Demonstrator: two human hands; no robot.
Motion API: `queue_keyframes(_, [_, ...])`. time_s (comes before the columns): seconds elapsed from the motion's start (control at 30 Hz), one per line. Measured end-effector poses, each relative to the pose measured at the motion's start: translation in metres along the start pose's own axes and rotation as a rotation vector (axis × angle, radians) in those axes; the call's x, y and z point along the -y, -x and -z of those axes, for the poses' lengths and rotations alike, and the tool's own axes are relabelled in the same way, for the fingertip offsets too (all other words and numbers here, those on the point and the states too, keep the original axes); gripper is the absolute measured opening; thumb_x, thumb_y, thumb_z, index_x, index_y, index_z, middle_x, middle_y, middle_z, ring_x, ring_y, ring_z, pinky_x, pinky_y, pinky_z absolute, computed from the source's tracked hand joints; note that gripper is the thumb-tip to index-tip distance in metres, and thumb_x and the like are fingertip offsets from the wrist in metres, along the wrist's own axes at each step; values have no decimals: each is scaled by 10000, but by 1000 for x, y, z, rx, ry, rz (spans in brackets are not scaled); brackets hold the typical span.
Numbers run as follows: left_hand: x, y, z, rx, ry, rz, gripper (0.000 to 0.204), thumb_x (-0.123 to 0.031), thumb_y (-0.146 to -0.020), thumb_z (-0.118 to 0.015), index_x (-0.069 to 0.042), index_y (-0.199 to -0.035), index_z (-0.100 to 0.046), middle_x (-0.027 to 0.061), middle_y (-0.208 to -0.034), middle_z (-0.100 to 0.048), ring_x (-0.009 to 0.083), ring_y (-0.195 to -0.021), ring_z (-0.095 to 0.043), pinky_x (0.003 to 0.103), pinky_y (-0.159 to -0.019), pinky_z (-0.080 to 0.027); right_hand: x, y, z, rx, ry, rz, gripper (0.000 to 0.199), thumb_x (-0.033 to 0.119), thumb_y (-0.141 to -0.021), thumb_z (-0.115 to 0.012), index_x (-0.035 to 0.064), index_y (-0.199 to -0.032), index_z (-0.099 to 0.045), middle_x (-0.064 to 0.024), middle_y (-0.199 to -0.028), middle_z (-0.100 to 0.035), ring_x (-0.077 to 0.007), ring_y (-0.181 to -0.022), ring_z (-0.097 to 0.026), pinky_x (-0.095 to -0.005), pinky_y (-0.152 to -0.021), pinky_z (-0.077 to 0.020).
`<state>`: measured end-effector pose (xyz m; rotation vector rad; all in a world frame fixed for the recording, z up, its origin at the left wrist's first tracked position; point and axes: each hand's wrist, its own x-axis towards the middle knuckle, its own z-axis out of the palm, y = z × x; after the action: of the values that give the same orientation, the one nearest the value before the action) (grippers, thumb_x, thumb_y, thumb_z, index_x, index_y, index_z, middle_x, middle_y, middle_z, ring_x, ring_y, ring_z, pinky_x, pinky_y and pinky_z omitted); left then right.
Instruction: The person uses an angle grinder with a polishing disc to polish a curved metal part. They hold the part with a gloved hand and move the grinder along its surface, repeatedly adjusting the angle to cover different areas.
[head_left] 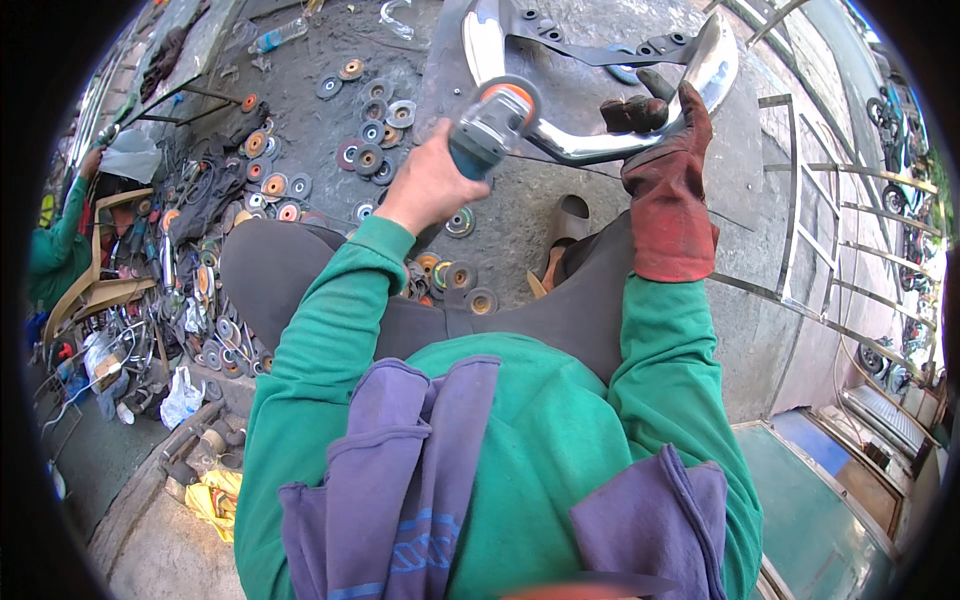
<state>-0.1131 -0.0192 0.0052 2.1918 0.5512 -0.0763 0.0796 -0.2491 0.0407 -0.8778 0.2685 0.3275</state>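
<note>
My bare left hand [432, 182] is wrapped round an angle grinder [482, 138]. A round disc with an orange face [510, 95] shows at its top, beside a curved, shiny chrome metal part [712, 70]. The disc overlaps the part's left bend in the picture; I cannot tell whether they touch. On my right hand [672, 160] is a worn red leather glove, closed on the right arm of the chrome part. Dark padding or glove fingers [635, 112] show inside that bend. A dark strap [590, 52] crosses between the part's two arms.
Several used grinding discs [368, 158] lie on the ground to the left, with more heaped farther left. A clear plastic bottle [278, 38] lies beyond them. At the left edge, a person's green sleeve [62, 225] shows. Metal railings [800, 200] stand on the right.
</note>
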Motion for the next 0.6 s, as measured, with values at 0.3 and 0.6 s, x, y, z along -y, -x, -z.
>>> queue_keyframes(0.3, [11,-16,8,-16,-1,51,809,-242,-718,-909,17,-1379,-521,310,-1180,-735,444,-1157,-718,470,-1007,-571,0,-3,6,-9,42,29,535,379,-983,-643,-105,-1205,-694,-40,-675,-551,-239,-603,-610,-635,-809,-637])
queue_keyframes(0.6, [5,-7,5,60,-36,26,893,-248,-709,-903,35,-1447,-486,315,-1194,-731,458,-1158,-716,480,-1018,-566,0,1,1,-4,-37,-34,529,360,-995,-629,-120,-1211,-681,-37,-657,-514,-238,-566,-568,-629,-791,-633])
